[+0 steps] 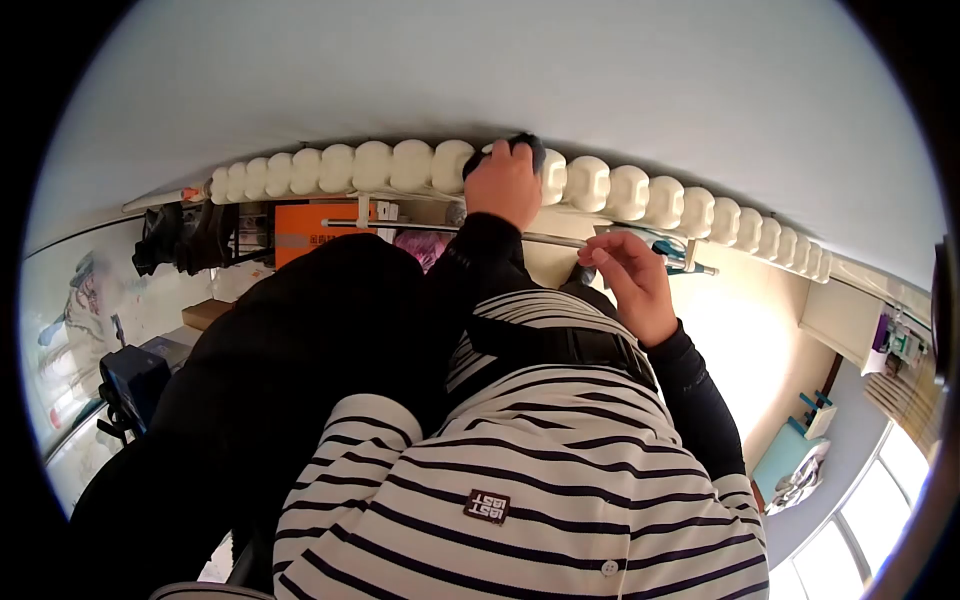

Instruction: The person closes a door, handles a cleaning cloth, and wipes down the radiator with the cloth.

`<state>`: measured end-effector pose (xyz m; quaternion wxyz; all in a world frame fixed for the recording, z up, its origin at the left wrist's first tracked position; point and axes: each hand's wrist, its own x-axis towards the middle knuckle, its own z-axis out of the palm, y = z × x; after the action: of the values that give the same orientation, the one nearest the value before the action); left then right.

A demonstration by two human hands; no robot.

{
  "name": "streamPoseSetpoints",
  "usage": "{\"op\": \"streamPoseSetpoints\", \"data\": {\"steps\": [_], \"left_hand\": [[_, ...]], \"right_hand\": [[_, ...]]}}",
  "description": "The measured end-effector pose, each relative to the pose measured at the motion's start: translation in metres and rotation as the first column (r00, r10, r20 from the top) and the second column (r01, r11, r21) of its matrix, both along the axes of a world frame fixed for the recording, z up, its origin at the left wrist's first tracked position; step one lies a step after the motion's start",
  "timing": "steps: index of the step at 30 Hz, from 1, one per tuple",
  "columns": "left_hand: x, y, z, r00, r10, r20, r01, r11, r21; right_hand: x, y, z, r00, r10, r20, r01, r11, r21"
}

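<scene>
While the left grip holds dark cloth on a cream, bulbous radiator, I cannot tell the right grip's state.

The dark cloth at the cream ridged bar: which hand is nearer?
Left. The left hand grips the dark cloth; the right hand is apart from it, lower and farther right in the picture.

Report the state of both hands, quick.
Left hand: closed on a dark cloth, at the cream radiator.
Right hand: partly curled; whether it holds anything cannot be told.
</scene>
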<state>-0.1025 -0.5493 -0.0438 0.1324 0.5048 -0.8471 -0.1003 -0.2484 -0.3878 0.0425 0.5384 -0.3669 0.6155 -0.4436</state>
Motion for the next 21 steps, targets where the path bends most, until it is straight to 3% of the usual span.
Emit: {"op": "streamPoseSetpoints", "data": {"steps": [3,6,13,17,18,21], "left_hand": [[-0.007,0.014,-0.003,0.996,0.032,0.089,-0.039,0.996,0.079],[0.006,0.021,0.011,0.993,-0.010,0.119,-0.023,0.960,0.279],[-0.009,0.020,-0.001,0.997,0.057,0.056,-0.062,0.994,0.091],[0.032,0.022,0.018,0.998,-0.063,0.031,0.046,0.925,0.378],[0.036,0.013,0.036,0.991,-0.087,0.104,0.020,0.852,0.523],[0.025,0.015,0.045,0.987,0.068,-0.147,-0.024,0.958,0.286]], "right_hand": [[-0.001,0.006,-0.005,0.999,-0.013,0.052,0.011,0.999,0.039],[-0.006,0.003,-0.008,0.997,-0.020,0.074,0.018,0.999,0.029],[-0.010,0.005,-0.016,0.990,-0.083,0.113,0.081,0.997,0.019],[-0.018,0.007,-0.021,0.986,-0.092,0.141,0.092,0.996,0.006],[-0.021,0.007,-0.021,0.987,-0.096,0.127,0.096,0.995,0.012],[-0.028,0.009,-0.020,0.987,-0.112,0.115,0.109,0.994,0.031]]}}
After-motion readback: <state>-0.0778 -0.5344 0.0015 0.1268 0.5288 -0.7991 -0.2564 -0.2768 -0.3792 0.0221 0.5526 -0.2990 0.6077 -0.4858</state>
